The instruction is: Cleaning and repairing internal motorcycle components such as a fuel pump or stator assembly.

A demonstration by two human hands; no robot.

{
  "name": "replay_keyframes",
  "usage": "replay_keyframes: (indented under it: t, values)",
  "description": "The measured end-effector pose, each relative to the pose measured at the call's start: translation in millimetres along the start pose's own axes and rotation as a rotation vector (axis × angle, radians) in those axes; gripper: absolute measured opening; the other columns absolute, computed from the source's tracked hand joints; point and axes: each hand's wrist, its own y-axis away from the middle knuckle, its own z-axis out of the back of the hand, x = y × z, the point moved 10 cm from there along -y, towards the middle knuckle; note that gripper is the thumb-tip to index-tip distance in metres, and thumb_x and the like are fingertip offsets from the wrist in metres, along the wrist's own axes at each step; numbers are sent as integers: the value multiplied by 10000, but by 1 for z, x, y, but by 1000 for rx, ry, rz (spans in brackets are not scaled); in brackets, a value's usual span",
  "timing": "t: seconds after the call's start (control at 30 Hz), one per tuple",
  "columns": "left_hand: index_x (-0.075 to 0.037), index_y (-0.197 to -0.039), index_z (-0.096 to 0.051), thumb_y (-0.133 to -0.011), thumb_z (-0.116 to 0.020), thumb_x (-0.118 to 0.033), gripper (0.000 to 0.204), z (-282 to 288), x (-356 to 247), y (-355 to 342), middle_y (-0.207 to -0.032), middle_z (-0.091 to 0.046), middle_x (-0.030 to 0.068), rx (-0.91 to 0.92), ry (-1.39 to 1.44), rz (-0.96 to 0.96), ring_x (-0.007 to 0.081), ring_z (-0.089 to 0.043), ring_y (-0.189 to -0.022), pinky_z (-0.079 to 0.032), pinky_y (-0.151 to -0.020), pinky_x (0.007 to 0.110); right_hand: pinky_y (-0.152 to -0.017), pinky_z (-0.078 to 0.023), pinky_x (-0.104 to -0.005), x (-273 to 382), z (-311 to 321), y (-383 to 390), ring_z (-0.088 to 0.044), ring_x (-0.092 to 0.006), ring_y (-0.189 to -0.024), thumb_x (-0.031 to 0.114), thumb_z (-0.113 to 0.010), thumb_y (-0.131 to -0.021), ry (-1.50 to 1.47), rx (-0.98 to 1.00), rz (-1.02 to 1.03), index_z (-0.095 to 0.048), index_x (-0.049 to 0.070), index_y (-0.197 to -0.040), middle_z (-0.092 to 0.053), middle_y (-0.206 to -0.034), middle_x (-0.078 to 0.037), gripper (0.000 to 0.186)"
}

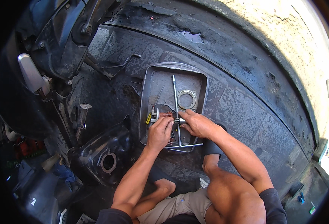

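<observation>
Both of my hands meet over a grey rectangular tray [143,99] on the floor. My right hand [197,124] is closed around a small silvery cylindrical part [181,121]. Against its left end, the fingers of my left hand [160,130] pinch together, on what looks like a thin dark piece too small to name. A long T-handle wrench [175,93] lies across the tray, passing beneath the hands. Beyond them rests a round metal ring [187,99]. Left of my fingers are a reddish-brown part [166,113] and a tool with yellow handles [148,118], partly hidden.
A black tank-like part [93,158] with a round opening sits left of my left forearm. A partly dismantled motorcycle [63,44] fills the upper left, its side stand [123,63] jutting toward the tray. A raised concrete edge [284,74] curves along the right. My knees flank the work.
</observation>
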Motion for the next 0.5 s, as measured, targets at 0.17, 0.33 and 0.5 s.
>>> replay_keyframes:
  t: [0.17, 0.33, 0.5]
  values:
    - [28, -1004, -667, -901, -644, -5, 110, 0, -3, -2, -852, -661, 139, -4, -4, -26, 252, -648, -702, -495, -638, 328, -825, -518, -495, 2, 2, 0, -623, -465, -971, 103, -656, -886, -1, -14, 10, -476, -38, -1289, -575, -1074, -262, 464]
    - [25, -1009, -665, -904, -641, -9, 114, 0, -4, -3, -852, -661, 138, -2, 6, -14, 251, -649, -702, -499, -642, 331, -826, -517, -496, 0, 3, -1, -621, -467, -974, 96, -655, -886, -28, -31, 30, -485, -40, -1284, -575, -1082, -262, 453]
    - [25, -1008, -665, -905, -635, -13, 114, -1, 3, -2, -851, -661, 148, 15, 24, 57, 276, -656, -714, -506, -654, 345, -824, -518, -493, 0, 3, -1, -622, -468, -969, 91, -654, -887, -23, -26, 35, -485, -45, -1288, -576, -1083, -262, 455]
